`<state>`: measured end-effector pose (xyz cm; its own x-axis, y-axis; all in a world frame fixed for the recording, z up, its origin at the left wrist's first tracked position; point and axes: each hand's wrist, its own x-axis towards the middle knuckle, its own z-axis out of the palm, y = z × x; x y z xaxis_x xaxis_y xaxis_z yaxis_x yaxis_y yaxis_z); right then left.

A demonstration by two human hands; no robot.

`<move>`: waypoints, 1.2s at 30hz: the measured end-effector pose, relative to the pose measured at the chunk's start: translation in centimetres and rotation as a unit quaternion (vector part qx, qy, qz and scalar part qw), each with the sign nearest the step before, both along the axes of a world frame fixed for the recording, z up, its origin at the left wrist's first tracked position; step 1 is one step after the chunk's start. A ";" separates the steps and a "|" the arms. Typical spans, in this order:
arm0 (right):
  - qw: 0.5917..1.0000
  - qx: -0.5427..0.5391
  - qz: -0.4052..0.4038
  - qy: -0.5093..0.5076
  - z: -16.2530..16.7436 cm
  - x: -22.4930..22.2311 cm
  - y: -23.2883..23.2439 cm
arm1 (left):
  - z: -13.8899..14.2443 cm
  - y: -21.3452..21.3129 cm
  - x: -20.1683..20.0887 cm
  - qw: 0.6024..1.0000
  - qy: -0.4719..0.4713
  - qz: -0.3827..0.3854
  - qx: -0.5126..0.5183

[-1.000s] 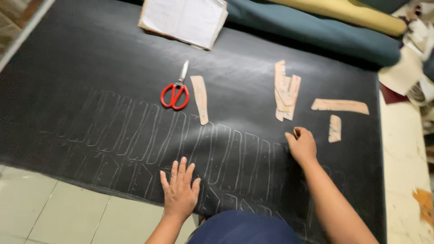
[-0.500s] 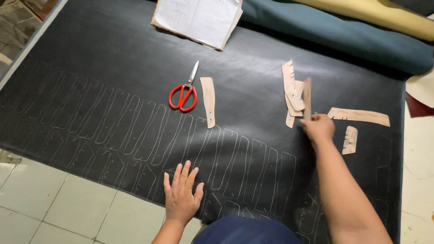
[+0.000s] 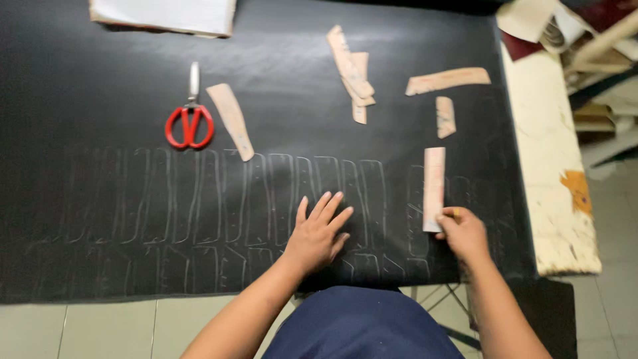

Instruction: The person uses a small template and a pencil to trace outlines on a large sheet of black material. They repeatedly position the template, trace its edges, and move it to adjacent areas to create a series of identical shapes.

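A large black sheet (image 3: 100,86) covers the table, with rows of traced outlines (image 3: 199,199) drawn on it. My left hand (image 3: 318,229) lies flat on the sheet, fingers spread, holding nothing. My right hand (image 3: 463,233) grips the lower end of a narrow tan cardboard pattern strip (image 3: 433,186) that lies upright on the sheet near its right end. Something small and yellowish shows between the fingers of that hand; I cannot tell what it is.
Red-handled scissors (image 3: 191,119) lie at the upper left, beside a tan pattern piece (image 3: 231,121). More tan pieces sit at the top centre (image 3: 351,70) and upper right (image 3: 446,80), (image 3: 444,117). A white paper stack (image 3: 166,14) lies at the far edge. A worn white bench (image 3: 555,179) is at the right.
My right hand has carried a tan strip from the pile at the far side down to the sheet's near right part. My left hand stayed flat on the sheet. The camera moved closer.
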<state>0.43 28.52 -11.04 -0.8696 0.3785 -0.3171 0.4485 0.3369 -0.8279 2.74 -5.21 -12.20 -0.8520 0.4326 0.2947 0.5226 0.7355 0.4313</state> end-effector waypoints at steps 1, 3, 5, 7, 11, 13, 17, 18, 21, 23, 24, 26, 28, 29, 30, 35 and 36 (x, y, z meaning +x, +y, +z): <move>1.000 -0.003 0.016 -0.019 0.1 0.9 -0.3 | 0.2 0.8 -0.6 1.000 -0.001 -0.003 -0.008; 0.997 -0.012 0.055 -0.058 0.3 2.4 -1.0 | 0.3 2.3 -1.1 1.000 -0.005 -0.002 -0.025; 0.993 0.010 0.103 -0.064 0.4 2.8 -1.8 | 0.4 3.4 -1.2 0.999 -0.024 0.007 -0.029; 0.989 0.011 0.130 -0.074 0.1 3.1 -2.6 | 0.4 4.5 -0.7 0.999 -0.035 0.005 -0.027; 0.978 0.089 0.188 -0.024 -0.5 3.3 -2.4 | 0.3 7.7 -0.1 0.999 -0.050 0.002 0.008; 0.962 0.140 0.232 0.030 -0.6 3.5 -1.7 | 0.3 9.0 0.0 0.998 -0.063 0.018 0.015; 0.936 0.166 0.298 0.082 -0.3 4.1 -0.6 | 0.6 10.0 0.3 0.995 -0.093 0.040 -0.008; 0.927 0.181 0.318 0.086 -0.1 4.2 -0.3 | 0.7 10.2 0.1 0.994 -0.099 0.044 -0.013; 0.923 0.189 0.334 0.021 0.3 4.1 -0.1 | 1.1 10.6 -0.1 0.990 -0.129 0.055 -0.013; 0.920 0.178 0.347 0.032 0.5 4.0 0.2 | 1.2 10.9 0.0 0.988 -0.137 0.064 -0.028; 0.919 0.173 0.353 0.038 0.6 3.8 0.3 | 1.2 11.0 -0.1 0.987 -0.140 0.068 -0.035; 0.919 0.168 0.357 0.022 0.7 3.7 0.4 | 1.3 11.1 0.0 0.987 -0.139 0.067 -0.033; 0.915 0.173 0.363 0.019 0.8 3.6 0.5 | 1.3 11.1 0.0 0.987 -0.138 0.070 -0.031; 0.913 0.179 0.367 0.023 0.8 3.6 0.5 | 1.4 11.1 0.0 0.987 -0.140 0.072 -0.030; 0.910 0.187 0.370 0.026 0.8 3.6 0.5 | 1.4 11.1 0.0 0.987 -0.141 0.073 -0.029; 0.909 0.196 0.369 0.009 1.0 3.8 0.4 | 0.8 11.0 0.0 0.988 -0.132 0.073 -0.016; 0.908 0.197 0.369 0.003 1.0 3.9 0.3 | 0.5 10.9 0.1 0.989 -0.130 0.073 -0.011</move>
